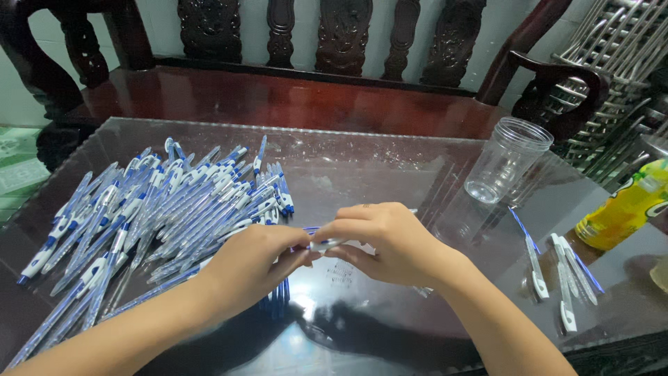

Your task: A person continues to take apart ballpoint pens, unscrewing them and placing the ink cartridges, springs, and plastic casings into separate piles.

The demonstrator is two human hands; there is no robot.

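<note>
1. Glass-topped table [390, 174]: fills the middle of the frame, with a dark wooden bench [278, 97] behind it.
2. Pile of blue-and-white pens [160, 209]: spread across the left half of the table.
3. Left hand [254, 268] and right hand [386, 240]: meet at centre, fingers curled and pinched on one white pen piece [325, 244] held between them.
4. Clear plastic jar [506, 159]: upright, empty, upper right.
5. Loose pen parts [563, 278]: lower right, near a yellow bottle [623, 209].
</note>
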